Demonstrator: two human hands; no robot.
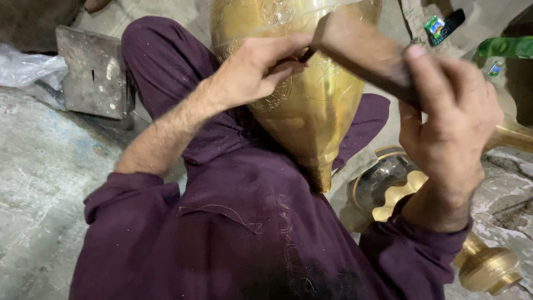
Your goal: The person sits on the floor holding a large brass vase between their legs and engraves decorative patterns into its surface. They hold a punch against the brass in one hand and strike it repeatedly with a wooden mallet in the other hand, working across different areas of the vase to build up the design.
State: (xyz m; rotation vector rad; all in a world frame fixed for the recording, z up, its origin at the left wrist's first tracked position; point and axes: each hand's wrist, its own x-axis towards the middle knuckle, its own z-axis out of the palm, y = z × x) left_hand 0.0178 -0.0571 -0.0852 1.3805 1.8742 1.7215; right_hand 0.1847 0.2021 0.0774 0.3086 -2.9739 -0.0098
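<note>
A large brass vessel (311,105) with engraved patterns lies across my lap, its narrow neck pointing toward me. My left hand (261,69) rests on its side and pinches a thin dark chisel (307,54) against the metal. My right hand (452,114) grips the handle of a wooden mallet (361,50), whose head sits right at the chisel's top end. My purple clothing (233,222) fills the lower middle of the view.
A grey metal block (94,72) lies on the concrete floor at the upper left, beside crumpled plastic (28,66). Brass parts (488,269) and a scalloped brass piece (388,189) lie at the right. A phone (444,25) and a green bottle (508,47) sit at the upper right.
</note>
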